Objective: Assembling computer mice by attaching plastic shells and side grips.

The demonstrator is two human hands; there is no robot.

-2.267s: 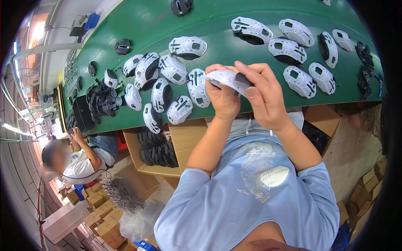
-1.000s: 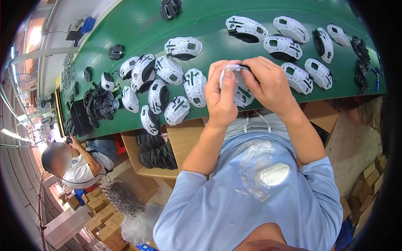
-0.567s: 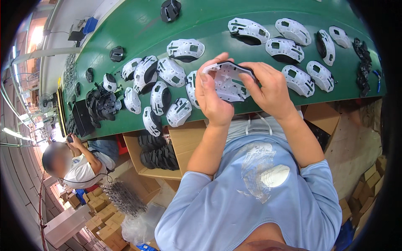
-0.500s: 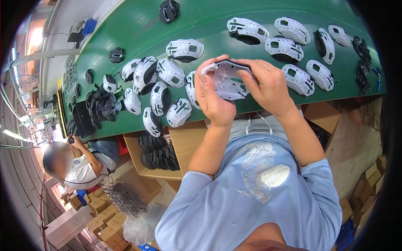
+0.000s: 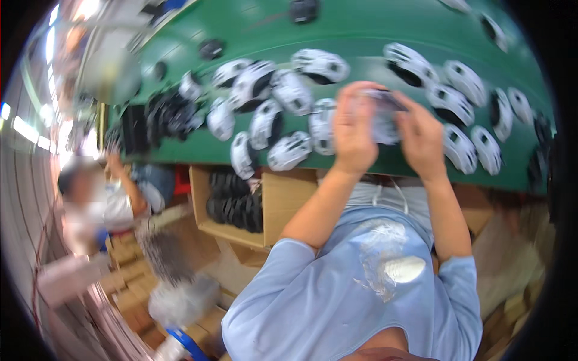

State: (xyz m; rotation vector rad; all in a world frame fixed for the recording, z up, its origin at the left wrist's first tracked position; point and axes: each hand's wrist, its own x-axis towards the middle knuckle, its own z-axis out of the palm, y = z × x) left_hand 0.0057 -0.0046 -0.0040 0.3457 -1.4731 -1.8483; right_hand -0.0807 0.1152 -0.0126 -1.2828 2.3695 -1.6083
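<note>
Between my left hand [image 5: 355, 132] and my right hand [image 5: 423, 141] is a curved white plastic shell [image 5: 385, 125] with a dark edge. Both hands grip it by its sides, just above the near part of the green table [image 5: 361, 45]; motion blurs it. Close to my left hand lies a similar white shell [image 5: 323, 126]. Another white shell [image 5: 460, 149] rests to the right of my right hand. Several more such shells, many with black parts, are spread over the table on both sides.
A heap of black parts [image 5: 171, 114] lies at the table's left end. Below the near edge, an open cardboard box [image 5: 289, 198] holds black pieces. A co-worker [image 5: 120, 201] sits at the left. Cartons [image 5: 129, 283] and a clear plastic bag [image 5: 183, 301] are on the floor.
The view has shifted, so the table and shells appear farther right and lower. My hands still grip the white shell, whose hollow inside no longer shows clearly.
</note>
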